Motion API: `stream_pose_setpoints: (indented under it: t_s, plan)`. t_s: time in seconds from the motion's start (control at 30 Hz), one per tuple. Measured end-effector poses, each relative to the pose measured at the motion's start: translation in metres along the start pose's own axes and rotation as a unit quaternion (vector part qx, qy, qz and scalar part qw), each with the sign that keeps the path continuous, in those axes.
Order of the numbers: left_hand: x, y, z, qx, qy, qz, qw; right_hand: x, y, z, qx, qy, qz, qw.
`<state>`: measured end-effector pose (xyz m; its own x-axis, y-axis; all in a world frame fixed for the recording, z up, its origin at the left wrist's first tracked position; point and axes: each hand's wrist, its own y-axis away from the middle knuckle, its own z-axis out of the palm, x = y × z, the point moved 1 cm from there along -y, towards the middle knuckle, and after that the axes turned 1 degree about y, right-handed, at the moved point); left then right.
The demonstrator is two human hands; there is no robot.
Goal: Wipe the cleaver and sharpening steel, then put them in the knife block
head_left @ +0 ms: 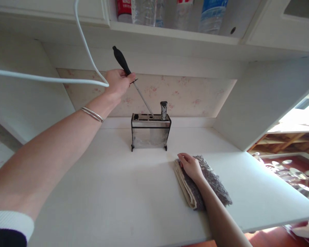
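Note:
My left hand (118, 82) is raised and closed round a honing steel (142, 97), gripping it where the black handle meets the guard. The rod slants down to the right, its tip at a round hole in the top of a knife holder (150, 122). This holder has a metal top, black edges and see-through sides. A black-and-grey knife handle (164, 109) sticks up from its right end. Lower right, my right hand (191, 167) rests on a folded grey shaggy cloth (213, 181), fingers curled at its far left corner; the fingertips are partly hidden.
The holder stands on a white counter (113, 192) near the flowered back wall (193, 96). Overhead, a cabinet shelf (175, 31) holds bottles. A white cable (48, 79) crosses in front of my left wrist. Several shiny utensils (293, 175) lie beyond the counter's right edge.

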<state>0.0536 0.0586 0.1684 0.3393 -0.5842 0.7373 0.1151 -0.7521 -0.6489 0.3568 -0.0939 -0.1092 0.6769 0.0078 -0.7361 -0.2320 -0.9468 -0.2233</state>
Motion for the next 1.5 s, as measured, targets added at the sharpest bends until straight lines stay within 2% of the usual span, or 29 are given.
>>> stream_pose_setpoints:
  t_s: [0.13,0.37,0.5,0.7,0.83,0.9,1.0,1.2,1.33,1.5]
  plan:
    - [-0.003,-0.006,0.005,-0.013,-0.01,-0.007,1.0,-0.001,0.0,-0.001,-0.009,-0.007,0.008,1.0]
    - [-0.007,-0.014,-0.001,-0.051,-0.081,0.024,0.995,-0.002,0.001,-0.002,-0.016,-0.003,0.006,1.0]
    - [-0.001,-0.013,0.002,-0.085,-0.13,0.037,0.987,-0.002,0.001,-0.001,-0.02,0.019,-0.002,1.0]
    - [0.034,-0.023,0.026,-0.15,-0.202,0.13,0.959,-0.003,0.002,0.0,-0.02,0.031,0.0,0.999]
    - [0.043,-0.019,0.051,-0.187,-0.243,0.133,0.943,-0.004,0.003,-0.001,-0.024,0.027,0.004,0.999]
    - [0.034,-0.009,0.062,-0.2,-0.24,0.113,0.943,-0.004,0.002,-0.002,-0.025,0.028,0.001,0.999]
    - [0.009,0.008,0.071,-0.21,-0.216,0.08,0.95,-0.003,0.002,-0.003,-0.028,0.029,-0.005,0.999]
    - [-0.039,0.032,0.069,-0.229,-0.195,0.038,0.953,-0.004,0.002,-0.004,-0.036,0.033,-0.011,0.999]
    - [-0.056,0.045,0.07,-0.241,-0.211,0.039,0.946,-0.004,0.002,-0.004,-0.034,0.029,-0.005,0.999]
    - [-0.066,0.057,0.075,-0.238,-0.232,0.045,0.942,-0.002,0.002,-0.002,-0.039,0.028,0.004,0.999]
